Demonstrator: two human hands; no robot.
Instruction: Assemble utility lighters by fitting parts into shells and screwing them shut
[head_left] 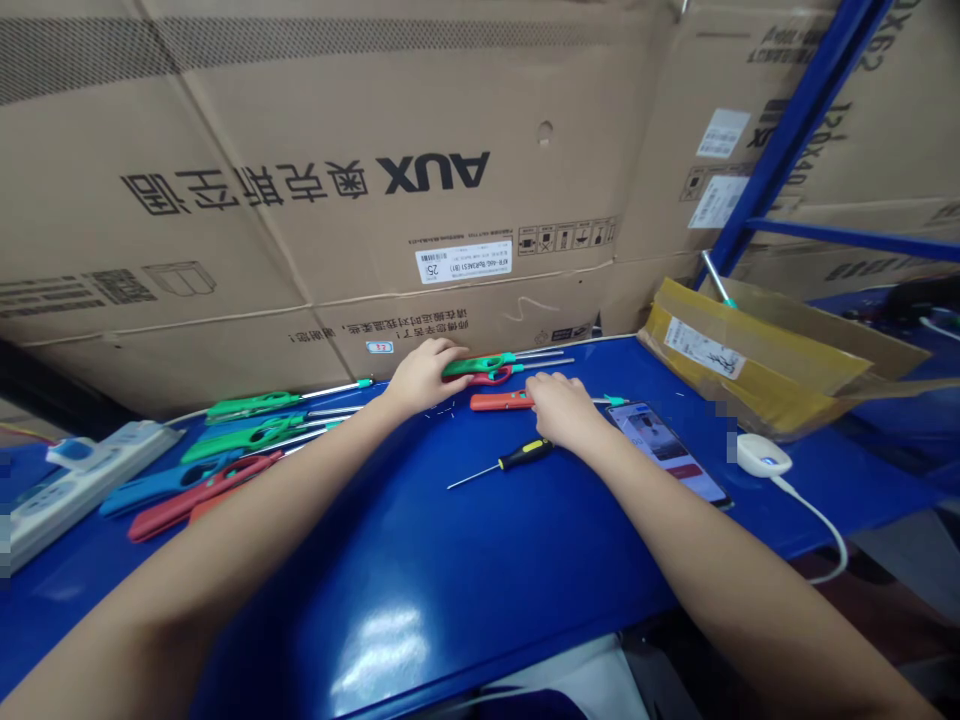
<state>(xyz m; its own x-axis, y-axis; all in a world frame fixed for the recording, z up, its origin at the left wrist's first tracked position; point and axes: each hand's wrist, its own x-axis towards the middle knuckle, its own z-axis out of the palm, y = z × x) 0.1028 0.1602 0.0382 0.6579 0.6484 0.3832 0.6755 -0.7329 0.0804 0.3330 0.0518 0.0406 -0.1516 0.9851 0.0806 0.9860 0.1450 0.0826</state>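
At the back of the table, my left hand (426, 376) is closed round the handle end of a green long-nosed lighter (480, 365). A red lighter (495, 377) lies right beside it, partly under my fingers; whether I grip that one too is hard to see. My right hand (566, 410) has its fingers curled over an orange lighter (499, 401), whose handle sticks out to the left and whose tip shows on the right. Just below my right hand lies a screwdriver (525, 455) with a black and yellow handle.
Several green, blue and red lighters (251, 433) lie at the left, near a white power strip (82, 480). On the right are a phone (667, 452), an opened yellow-taped carton (757, 335) and a white corded device (763, 455). A large cardboard box (315, 110) stands behind the blue table (480, 560).
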